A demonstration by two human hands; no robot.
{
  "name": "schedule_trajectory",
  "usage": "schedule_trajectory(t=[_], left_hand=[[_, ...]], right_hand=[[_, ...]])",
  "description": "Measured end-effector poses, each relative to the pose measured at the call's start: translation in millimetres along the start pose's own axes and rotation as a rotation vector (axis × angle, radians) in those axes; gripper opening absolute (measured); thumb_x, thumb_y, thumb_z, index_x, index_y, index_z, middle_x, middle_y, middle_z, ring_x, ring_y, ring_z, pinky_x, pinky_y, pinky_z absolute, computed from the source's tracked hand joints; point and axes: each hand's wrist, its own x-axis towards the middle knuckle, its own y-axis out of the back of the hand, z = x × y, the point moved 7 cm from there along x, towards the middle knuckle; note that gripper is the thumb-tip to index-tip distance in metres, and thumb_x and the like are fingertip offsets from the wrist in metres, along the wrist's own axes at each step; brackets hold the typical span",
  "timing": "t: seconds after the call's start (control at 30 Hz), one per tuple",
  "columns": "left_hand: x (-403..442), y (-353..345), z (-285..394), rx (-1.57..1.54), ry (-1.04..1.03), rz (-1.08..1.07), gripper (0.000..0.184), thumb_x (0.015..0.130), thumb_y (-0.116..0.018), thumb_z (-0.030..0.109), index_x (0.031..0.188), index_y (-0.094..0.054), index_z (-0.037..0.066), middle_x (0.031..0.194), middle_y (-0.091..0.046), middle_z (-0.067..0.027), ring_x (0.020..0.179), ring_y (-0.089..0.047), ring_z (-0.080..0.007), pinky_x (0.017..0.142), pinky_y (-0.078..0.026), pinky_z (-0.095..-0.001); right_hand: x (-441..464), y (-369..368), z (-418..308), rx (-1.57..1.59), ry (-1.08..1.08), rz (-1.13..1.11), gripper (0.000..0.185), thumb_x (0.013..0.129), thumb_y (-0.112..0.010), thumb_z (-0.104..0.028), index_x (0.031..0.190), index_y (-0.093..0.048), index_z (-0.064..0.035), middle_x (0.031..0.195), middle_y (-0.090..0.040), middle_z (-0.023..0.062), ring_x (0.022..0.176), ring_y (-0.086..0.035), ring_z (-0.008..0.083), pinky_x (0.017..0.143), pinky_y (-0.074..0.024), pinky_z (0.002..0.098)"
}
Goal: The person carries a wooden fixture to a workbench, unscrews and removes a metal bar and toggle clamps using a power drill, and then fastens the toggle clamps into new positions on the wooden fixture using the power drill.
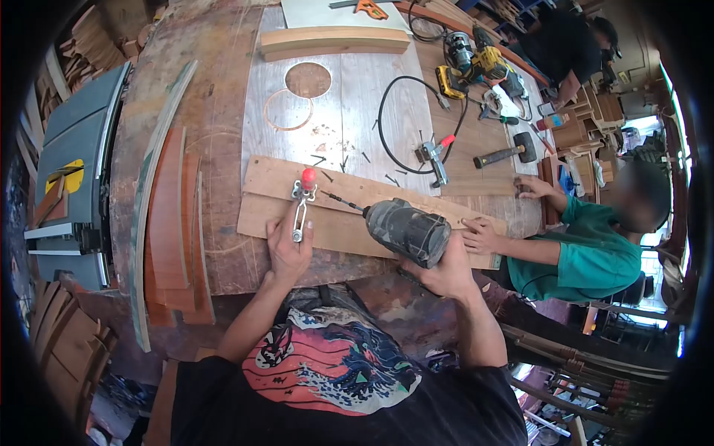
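The right hand (445,273) is gripping a drill (407,232), its bit hovering above the boards (338,221) on the bench (223,262). The left hand (288,249) is holding a toggle clamp (303,204) (red-tipped) over them.

A woodworking workshop is shown, as indicated by the workbench (223,260), table saw (78,171), stacked timber offcuts (93,48), cordless drill (491,63) and mallet (524,147) laid out.
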Motion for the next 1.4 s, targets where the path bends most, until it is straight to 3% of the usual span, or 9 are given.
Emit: schedule_trajectory(t=[0.13, 0.47, 0.57, 0.67, 0.73, 0.97, 1.17, 1.4], left_hand=[[2, 0, 4, -0.009, -0.084, 0.056, 0.046, 0.095, -0.068, 0.010, 0.136, -0.060, -0.007, 0.082, -0.067, -0.0110, 0.071, -0.055, -0.0260, 0.084, -0.045, -0.0400], [-1, -4, 1, 0.017, 0.021, -0.001, 0.046, 0.096, -0.067, 0.012, 0.136, -0.059, -0.006, 0.082, -0.069, -0.0116, 0.075, -0.060, -0.0262, 0.090, -0.044, -0.0409], [-3, -4, 2, 0.033, 0.033, 0.020, 0.044, 0.095, -0.067, 0.014, 0.135, -0.061, -0.005, 0.082, -0.067, -0.0119, 0.079, -0.055, -0.0289, 0.089, -0.046, -0.0424], [-4, -4, 2, 0.040, 0.033, 0.014, 0.045, 0.095, -0.067, 0.013, 0.135, -0.061, -0.005, 0.084, -0.069, -0.0133, 0.080, -0.058, -0.0287, 0.091, -0.045, -0.0429], [-2, -4, 5, 0.039, -0.005, 0.046, 0.046, 0.095, -0.068, 0.013, 0.136, -0.059, -0.006, 0.081, -0.070, -0.0120, 0.076, -0.062, -0.0257, 0.094, -0.042, -0.0417], [0, -4, 4, 0.043, 0.017, 0.029, 0.043, 0.097, -0.066, 0.014, 0.136, -0.061, -0.005, 0.080, -0.068, -0.0122, 0.077, -0.059, -0.0276, 0.093, -0.042, -0.0413], [-1, -6, 3, 0.040, 0.066, -0.002, 0.043, 0.098, -0.066, 0.015, 0.137, -0.060, -0.003, 0.080, -0.067, -0.0111, 0.080, -0.058, -0.0292, 0.093, -0.043, -0.0420], [-11, -12, 6, 0.036, 0.078, -0.006, 0.043, 0.098, -0.066, 0.014, 0.136, -0.060, -0.003, 0.080, -0.067, -0.0113, 0.085, -0.055, -0.0297, 0.094, -0.043, -0.0431]], right_hand=[[1, 3, 1, 0.007, 0.002, -0.032, 0.036, 0.078, -0.081, -0.008, 0.111, -0.072, 0.0033, 0.106, -0.076, 0.0128, 0.094, -0.071, 0.0215, 0.087, -0.0561, 0.0355], [8, 6, -7, -0.062, 0.012, -0.033, 0.034, 0.078, -0.081, -0.009, 0.109, -0.073, 0.0025, 0.103, -0.077, 0.0156, 0.091, -0.073, 0.0243, 0.086, -0.0563, 0.0370], [18, 6, -6, -0.101, 0.045, -0.064, 0.033, 0.074, -0.077, -0.009, 0.102, -0.070, 0.0059, 0.086, -0.071, 0.0267, 0.084, -0.071, 0.0449, 0.075, -0.0564, 0.0430], [30, 5, -12, -0.173, 0.111, -0.088, 0.031, 0.073, -0.075, -0.009, 0.098, -0.069, 0.0079, 0.083, -0.067, 0.0308, 0.083, -0.066, 0.0503, 0.072, -0.0552, 0.0458], [38, 4, -7, -0.227, 0.063, -0.110, 0.029, 0.073, -0.074, -0.009, 0.096, -0.068, 0.0085, 0.082, -0.066, 0.0325, 0.084, -0.064, 0.0516, 0.072, -0.0547, 0.0470], [59, 8, -27, -0.206, 0.084, -0.126, 0.025, 0.073, -0.073, -0.009, 0.089, -0.068, 0.0096, 0.080, -0.065, 0.0345, 0.083, -0.065, 0.0523, 0.074, -0.0538, 0.0501], [60, 10, -21, -0.322, 0.010, -0.193, 0.027, 0.072, -0.074, -0.009, 0.092, -0.068, 0.0096, 0.084, -0.067, 0.0331, 0.085, -0.067, 0.0497, 0.076, -0.0537, 0.0493], [54, 17, -26, -0.210, 0.079, -0.131, 0.026, 0.072, -0.074, -0.008, 0.092, -0.069, 0.0089, 0.087, -0.067, 0.0330, 0.088, -0.067, 0.0492, 0.079, -0.0537, 0.0487]])
